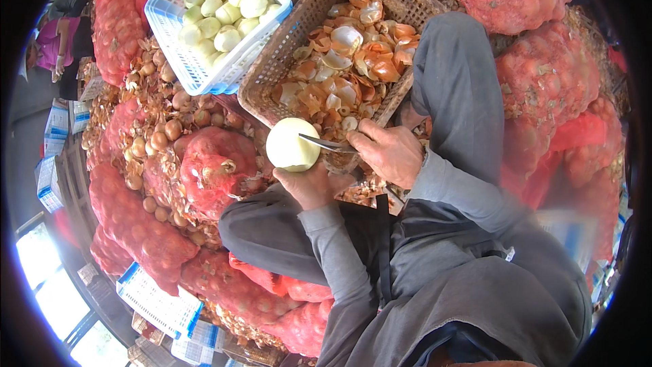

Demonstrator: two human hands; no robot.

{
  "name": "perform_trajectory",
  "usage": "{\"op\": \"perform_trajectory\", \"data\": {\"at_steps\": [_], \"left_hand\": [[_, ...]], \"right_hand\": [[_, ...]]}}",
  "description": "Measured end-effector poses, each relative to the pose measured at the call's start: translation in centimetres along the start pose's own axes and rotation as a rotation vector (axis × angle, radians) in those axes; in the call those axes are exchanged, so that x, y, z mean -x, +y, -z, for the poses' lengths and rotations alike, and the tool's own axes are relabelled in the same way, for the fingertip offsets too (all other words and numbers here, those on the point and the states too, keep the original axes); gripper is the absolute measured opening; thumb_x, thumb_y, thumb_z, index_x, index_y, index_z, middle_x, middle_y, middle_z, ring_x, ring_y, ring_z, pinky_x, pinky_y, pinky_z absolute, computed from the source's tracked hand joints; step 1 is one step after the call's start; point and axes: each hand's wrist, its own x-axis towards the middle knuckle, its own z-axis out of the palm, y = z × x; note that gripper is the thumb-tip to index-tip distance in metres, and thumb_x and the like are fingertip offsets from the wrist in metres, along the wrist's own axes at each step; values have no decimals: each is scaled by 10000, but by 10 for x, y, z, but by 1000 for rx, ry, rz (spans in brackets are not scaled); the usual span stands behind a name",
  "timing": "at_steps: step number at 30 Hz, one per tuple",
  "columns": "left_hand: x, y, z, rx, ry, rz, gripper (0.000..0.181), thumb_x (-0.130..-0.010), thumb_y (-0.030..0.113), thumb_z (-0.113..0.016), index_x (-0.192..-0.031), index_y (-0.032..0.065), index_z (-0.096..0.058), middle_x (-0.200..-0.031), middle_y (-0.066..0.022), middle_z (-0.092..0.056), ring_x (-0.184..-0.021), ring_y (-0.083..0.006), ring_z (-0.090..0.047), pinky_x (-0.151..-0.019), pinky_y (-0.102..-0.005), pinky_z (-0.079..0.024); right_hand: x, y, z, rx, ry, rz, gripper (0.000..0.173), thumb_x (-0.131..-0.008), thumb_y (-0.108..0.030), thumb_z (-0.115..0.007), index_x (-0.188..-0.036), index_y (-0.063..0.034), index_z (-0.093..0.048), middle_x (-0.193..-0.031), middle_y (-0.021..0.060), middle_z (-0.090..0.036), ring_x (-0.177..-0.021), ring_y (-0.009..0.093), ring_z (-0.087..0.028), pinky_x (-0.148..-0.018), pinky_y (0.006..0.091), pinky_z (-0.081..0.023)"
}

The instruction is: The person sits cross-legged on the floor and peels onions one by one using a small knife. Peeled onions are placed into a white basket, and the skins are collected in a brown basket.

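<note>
A peeled, pale onion (pixel 292 146) rests in my left hand (pixel 307 183), its top side facing up. My right hand (pixel 387 152) grips a knife (pixel 328 145), with the blade lying over or against the right side of the onion; the handle is hidden in my fingers. Just beyond both hands stands a dirty perforated plastic crate (pixel 260 86) with brown onion skins (pixel 351 66) and trimmed ends in it. Left of that, a white and blue plastic basket (pixel 168 25) holds many peeled onions (pixel 226 10).
Red mesh sacks of onions (pixel 137 224) lie on the left, with others (pixel 547 81) on the right. Loose unpeeled onions (pixel 159 140) and skins cover the ground at left. A white and blue basket (pixel 158 298) is at lower left. Another person (pixel 57 43) is at far upper left.
</note>
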Motion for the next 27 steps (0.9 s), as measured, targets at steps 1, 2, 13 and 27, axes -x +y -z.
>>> {"op": "perform_trajectory", "data": {"at_steps": [1,2,13,27], "left_hand": [[3,5,-6,-7,26,16,789,-854,624,-625,-1456,136,-476,-1424,-119,-548,-1295,-325,-539,-1051,-493,-475],[7,9,-13,-13,51,32,816,-830,648,-646,-1454,148,-480,-1414,-112,-556,-1291,-317,-543,-1045,-492,-479],[7,7,5,82,-105,41,933,-744,675,-742,-1455,135,-474,-1387,-84,-577,-1266,-302,-560,-1073,-490,-459],[17,3,-7,161,-360,156,873,-852,641,-690,-1424,19,-471,-1311,-168,-609,-1127,-343,-646,-829,-490,-614]], "right_hand": [[-1,0,4,37,-2,27,396,-818,-115,-689,-1201,-37,-624,-1048,123,-583,-659,287,-662,-572,391,-555],[-3,0,9,73,-5,55,395,-819,-121,-679,-1201,-38,-624,-1049,122,-584,-658,280,-665,-565,384,-558],[-26,-1,35,166,68,212,341,-844,-119,-639,-1175,-37,-644,-1052,103,-602,-608,233,-666,-540,345,-559],[-34,23,39,2,28,180,362,-832,-78,-622,-1190,-25,-641,-1011,82,-592,-675,236,-663,-553,344,-546]]}}
